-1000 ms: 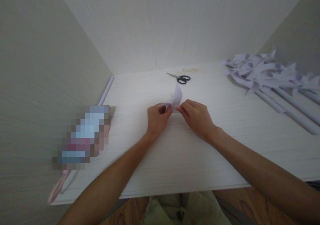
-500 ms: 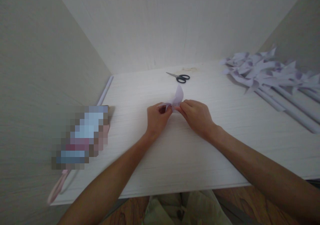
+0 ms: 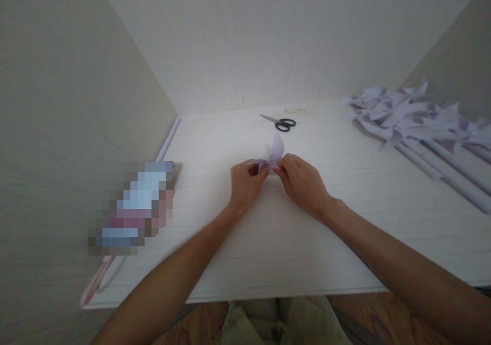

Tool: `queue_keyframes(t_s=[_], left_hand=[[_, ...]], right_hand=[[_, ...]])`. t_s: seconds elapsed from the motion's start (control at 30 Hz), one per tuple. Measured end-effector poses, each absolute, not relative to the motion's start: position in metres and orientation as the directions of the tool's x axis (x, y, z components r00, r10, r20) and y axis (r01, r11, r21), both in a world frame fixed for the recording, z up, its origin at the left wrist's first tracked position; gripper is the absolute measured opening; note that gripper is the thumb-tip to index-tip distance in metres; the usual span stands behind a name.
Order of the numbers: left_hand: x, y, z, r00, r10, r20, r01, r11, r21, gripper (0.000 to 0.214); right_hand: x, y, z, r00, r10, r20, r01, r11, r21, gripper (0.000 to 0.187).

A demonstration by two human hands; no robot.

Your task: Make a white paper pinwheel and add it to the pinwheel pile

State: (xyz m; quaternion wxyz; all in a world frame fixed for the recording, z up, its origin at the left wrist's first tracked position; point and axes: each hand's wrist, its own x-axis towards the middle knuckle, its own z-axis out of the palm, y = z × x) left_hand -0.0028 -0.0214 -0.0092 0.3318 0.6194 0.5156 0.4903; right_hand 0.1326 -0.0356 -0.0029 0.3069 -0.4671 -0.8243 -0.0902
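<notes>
A small pale lilac paper piece (image 3: pixel 275 151) stands curled up from the white table (image 3: pixel 268 243) at its middle. My left hand (image 3: pixel 247 184) pinches its left side with closed fingers. My right hand (image 3: pixel 301 181) pinches its right side, fingers pressed together on the fold. Both hands rest low on the tabletop, nearly touching each other.
Black-handled scissors (image 3: pixel 282 123) lie behind the hands near the back wall. A heap of lilac paper pinwheels on rolled paper sticks (image 3: pixel 414 122) fills the right side. A rolled paper stick (image 3: pixel 168 139) lies along the left wall, beside a blurred-out object (image 3: pixel 134 207).
The hands keep their pinch on the paper; the fingers have shifted slightly on the fold. The view has moved a little, so everything sits slightly to the right.
</notes>
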Motion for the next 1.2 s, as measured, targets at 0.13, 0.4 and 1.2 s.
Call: queue_keyframes(t_s=[0.13,0.4,1.2], left_hand=[[-0.0026,-0.0222,-0.0072,-0.03,0.967,0.252,0.311,-0.231,0.922,0.018],[-0.0028,-0.0237,-0.0058,-0.021,0.97,0.242,0.309,-0.224,0.924,0.019],[-0.0028,-0.0239,-0.0048,-0.017,0.986,0.166,0.229,-0.157,0.961,0.019]], right_hand=[[0.134,-0.0372,-0.0019,-0.367,0.712,0.599,0.792,0.577,-0.2,0.015],[0.1341,-0.0361,-0.0016,-0.269,0.806,0.527,0.81,0.485,-0.329,0.02],[0.1396,-0.0315,-0.0065,-0.167,0.83,0.532,0.72,0.471,-0.509,0.017]])
